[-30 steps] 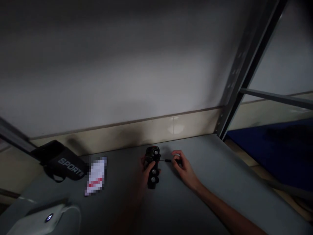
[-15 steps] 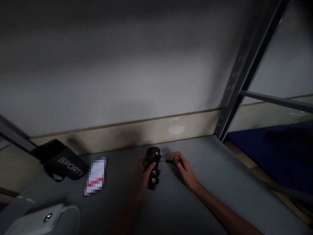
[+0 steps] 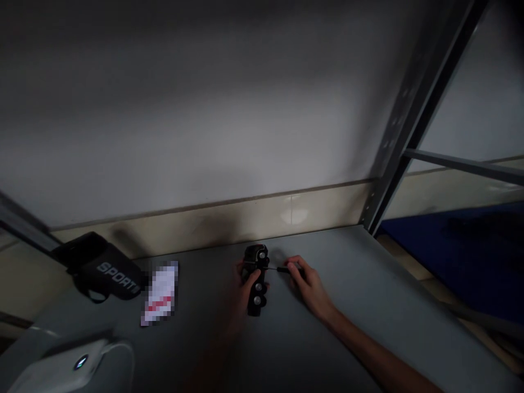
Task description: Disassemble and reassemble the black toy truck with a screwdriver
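Note:
My left hand point(image 3: 244, 286) is closed round a black toy truck point(image 3: 254, 310) with silver-hubbed wheels along its right side. The truck's cab end points to the wall, and my thumb presses on its side. My right hand point(image 3: 308, 281) grips the black handle of a screwdriver point(image 3: 282, 269). Its thin shaft lies level and reaches left to the truck, just below the front wheel. Whether the tip sits in a screw is too small to tell. The fingers of my left hand are partly hidden behind the truck.
On the grey table point(image 3: 196, 338), a lit phone with a blurred screen point(image 3: 160, 293) lies left of my hands. Beside it leans a black "SPORT" pouch point(image 3: 108, 270). A white power bank point(image 3: 61, 368) with a cable is at the near left. A metal shelf post point(image 3: 403, 136) stands at right.
My right fingers have shifted slightly on the screwdriver handle, with the index finger now more bent over it. The truck and my left hand stay nearly in place.

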Demonstrator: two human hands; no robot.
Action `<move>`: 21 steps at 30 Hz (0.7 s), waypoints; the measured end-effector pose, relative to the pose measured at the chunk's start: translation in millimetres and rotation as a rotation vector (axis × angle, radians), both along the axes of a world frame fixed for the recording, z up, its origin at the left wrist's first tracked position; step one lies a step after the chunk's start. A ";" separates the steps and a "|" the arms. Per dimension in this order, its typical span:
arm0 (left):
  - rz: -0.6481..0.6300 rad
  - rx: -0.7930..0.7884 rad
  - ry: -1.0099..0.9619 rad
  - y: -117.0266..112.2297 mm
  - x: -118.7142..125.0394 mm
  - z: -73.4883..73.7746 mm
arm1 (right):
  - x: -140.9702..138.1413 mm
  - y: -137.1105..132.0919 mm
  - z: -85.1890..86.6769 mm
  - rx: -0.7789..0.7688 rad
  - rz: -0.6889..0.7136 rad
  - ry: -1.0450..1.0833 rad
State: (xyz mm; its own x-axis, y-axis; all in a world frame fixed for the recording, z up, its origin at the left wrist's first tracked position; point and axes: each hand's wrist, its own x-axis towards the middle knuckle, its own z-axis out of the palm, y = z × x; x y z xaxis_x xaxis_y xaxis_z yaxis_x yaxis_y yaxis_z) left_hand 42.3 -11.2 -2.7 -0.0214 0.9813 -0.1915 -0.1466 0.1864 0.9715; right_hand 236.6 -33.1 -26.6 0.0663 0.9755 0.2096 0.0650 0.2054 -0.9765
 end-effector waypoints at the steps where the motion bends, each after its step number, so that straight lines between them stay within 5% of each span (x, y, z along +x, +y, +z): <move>1: -0.003 -0.006 0.002 0.2 -0.3 -0.4 | 0.3 0.4 0.0 0.001 -0.001 0.003; 5: 0.000 0.013 -0.015 1.7 -1.2 -3.6 | 1.2 1.6 2.0 0.098 -0.035 -0.007; 9: -0.018 0.024 0.007 3.0 -1.0 -5.6 | 1.3 1.3 4.6 -0.021 -0.012 -0.008; 14: -0.005 0.020 -0.007 3.3 -0.5 -4.7 | 1.6 2.0 3.6 0.092 -0.048 -0.006; 21: -0.001 0.016 -0.007 3.2 -0.7 -4.9 | 2.7 2.7 -0.9 0.013 0.016 0.000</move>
